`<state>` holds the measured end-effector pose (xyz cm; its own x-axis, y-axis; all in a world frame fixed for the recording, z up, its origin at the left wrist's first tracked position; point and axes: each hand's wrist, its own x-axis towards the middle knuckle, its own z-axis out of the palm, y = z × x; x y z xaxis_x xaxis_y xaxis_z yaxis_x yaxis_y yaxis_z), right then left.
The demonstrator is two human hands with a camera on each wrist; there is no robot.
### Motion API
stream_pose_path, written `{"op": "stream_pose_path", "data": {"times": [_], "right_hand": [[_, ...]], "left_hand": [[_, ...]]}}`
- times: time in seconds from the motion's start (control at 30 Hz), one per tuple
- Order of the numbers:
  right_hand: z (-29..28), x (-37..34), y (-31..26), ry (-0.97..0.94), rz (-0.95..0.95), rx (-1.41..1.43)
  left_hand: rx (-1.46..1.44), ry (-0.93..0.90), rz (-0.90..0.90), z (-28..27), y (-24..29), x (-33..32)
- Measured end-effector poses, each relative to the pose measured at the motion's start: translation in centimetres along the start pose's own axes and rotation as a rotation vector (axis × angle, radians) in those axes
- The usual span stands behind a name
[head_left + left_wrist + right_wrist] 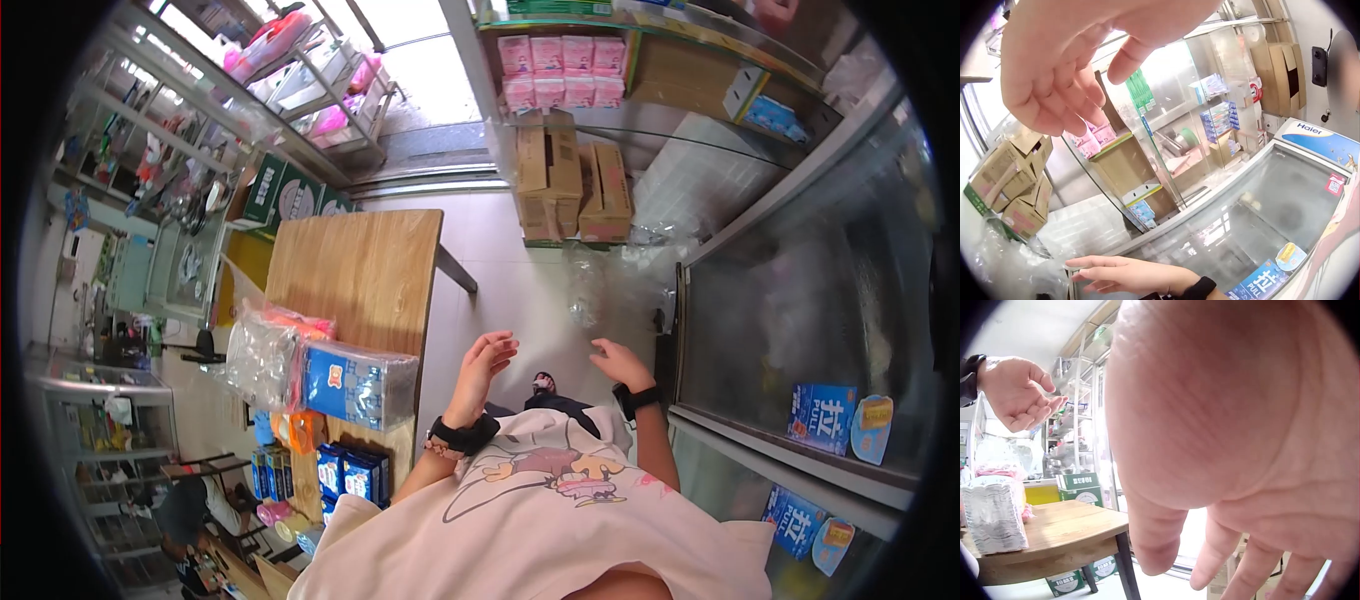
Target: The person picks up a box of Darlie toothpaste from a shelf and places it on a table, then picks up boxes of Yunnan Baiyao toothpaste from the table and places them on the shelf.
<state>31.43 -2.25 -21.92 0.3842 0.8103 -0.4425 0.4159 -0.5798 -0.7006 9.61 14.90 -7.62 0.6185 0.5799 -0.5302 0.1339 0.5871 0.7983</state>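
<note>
Both hands hang in the air in front of the body, apart and holding nothing. In the head view the left hand (482, 372) is over the floor by the table's edge, its fingers loosely bent. To its right, the right hand (622, 368) has its fingers extended. A blue-and-clear plastic-wrapped pack (345, 385) lies on the wooden table (350, 260), left of the left hand. The left wrist view shows the left hand (1085, 62) relaxed at the top. Large in the right wrist view is the right palm (1229, 425), fingers pointing down.
Cardboard boxes (547, 175) stand beyond the hands, with clear plastic wrap (610, 280) near them. A glass-topped freezer (800, 330) is on the right. Pink packs (562, 72) fill a shelf above. Blue packs (352, 472) sit at the table's near end. People are at lower left.
</note>
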Motion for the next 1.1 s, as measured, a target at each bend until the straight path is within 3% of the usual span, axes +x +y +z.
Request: {"op": "stream_pose_path", "data": {"times": [0.17, 0.37, 0.7, 0.87, 0.93, 1.1], "right_hand": [[1.2, 1.5, -5.5, -0.095, -0.054, -0.085], [5.0, 1.4, -11.7, -0.170, -0.321, -0.040], [15.2, -8.2, -20.0, -0.394, -0.492, -0.081], [19.9, -14.5, -18.9, -0.532, -0.546, -0.062], [21.7, -16.2, -17.4, -0.617, -0.483, -0.066], [26.3, -19.3, -14.9, -0.737, -0.527, -0.192]], "left_hand": [[-0.021, 0.080, 0.069, -3.1, -0.1, -3.1], [-0.117, 0.257, 0.163, -8.0, -2.7, -9.6], [-0.330, 0.501, 0.264, -13.4, -10.9, -24.4], [-0.387, 0.552, 0.331, -13.4, -15.6, -31.3], [-0.388, 0.554, 0.357, -13.5, -17.9, -33.8], [-0.430, 0.687, 0.388, -14.2, -23.2, -40.9]]}}
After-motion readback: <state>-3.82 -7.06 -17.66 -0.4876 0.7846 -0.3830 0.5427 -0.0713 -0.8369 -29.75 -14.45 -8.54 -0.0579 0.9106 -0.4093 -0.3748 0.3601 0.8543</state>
